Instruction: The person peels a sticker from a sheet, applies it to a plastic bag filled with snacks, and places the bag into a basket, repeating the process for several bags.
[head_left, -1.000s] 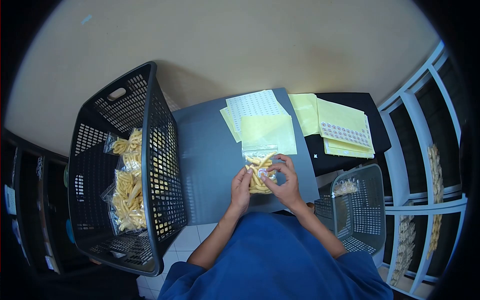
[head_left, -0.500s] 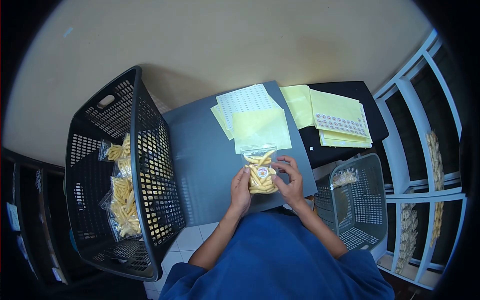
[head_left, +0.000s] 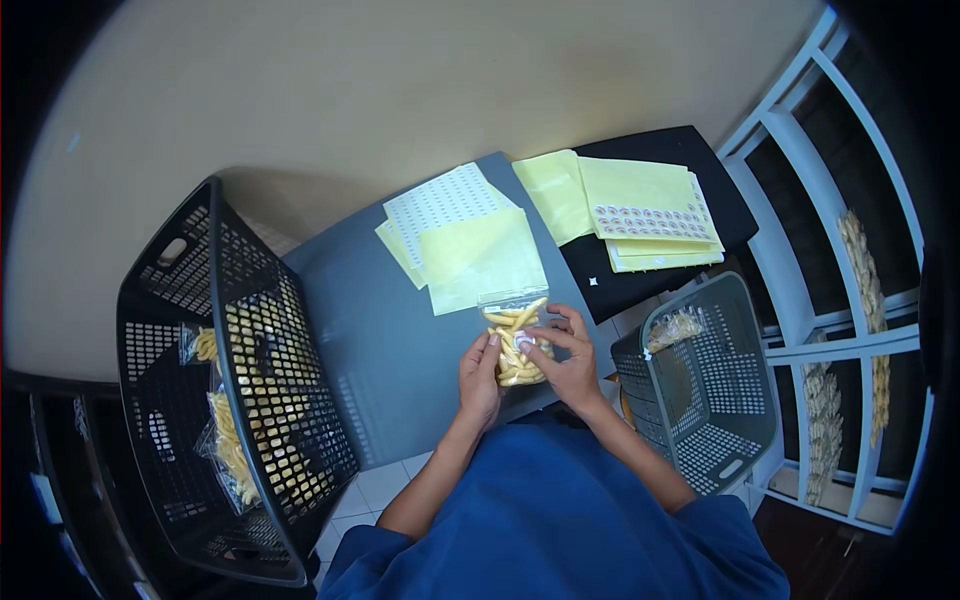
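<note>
A clear plastic bag of pale yellow stick snacks (head_left: 516,372) is held up at the front edge of the grey table. My left hand (head_left: 480,388) grips its left side, thumb on the front. On the right side my right hand (head_left: 573,368) is closed round the bag, with its thumb pressed by a round white label (head_left: 523,341) on the front. That thumb and the fingers partly cover the label. Just behind the bag lies a yellow backing sheet (head_left: 480,255), partly over a sheet of small printed stickers (head_left: 440,205).
At left a large dark crate (head_left: 222,330) holds several snack bags (head_left: 232,445). A black surface (head_left: 690,150) at right bears yellow sticker sheets (head_left: 640,190). Below it stands a grey-green basket (head_left: 690,385) with a bag (head_left: 676,328) inside. White shelving (head_left: 790,160) rises at far right.
My view has turned to the right, so the table and sheets appear shifted left. My right thumb has moved inward onto the round label; both hands keep the bag.
</note>
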